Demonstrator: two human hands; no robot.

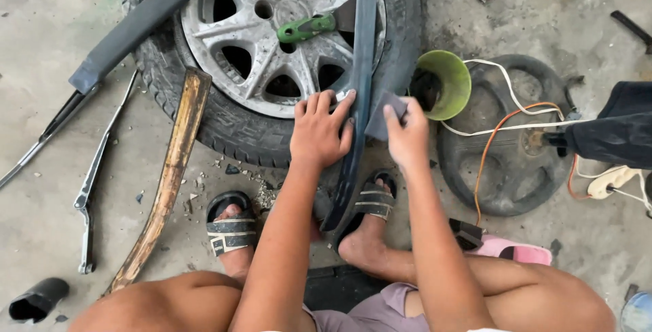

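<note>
A long dark plastic trim strip (361,67) lies upright across a car wheel (272,53) with a silver alloy rim. My left hand (319,128) rests flat on the tyre, its fingers pressed against the strip's left edge. My right hand (406,135) pinches a small grey sanding pad (384,116) against the strip's right side. A green-handled scraper (309,28) rests on the rim beside the strip.
A green bowl (448,84) sits right of the wheel, near a steering wheel (509,135) with loose wires. A wooden slat (166,176), a wiper arm (95,182), another dark trim piece (146,20) and a black tube (37,299) lie left. My sandalled feet (231,233) are below.
</note>
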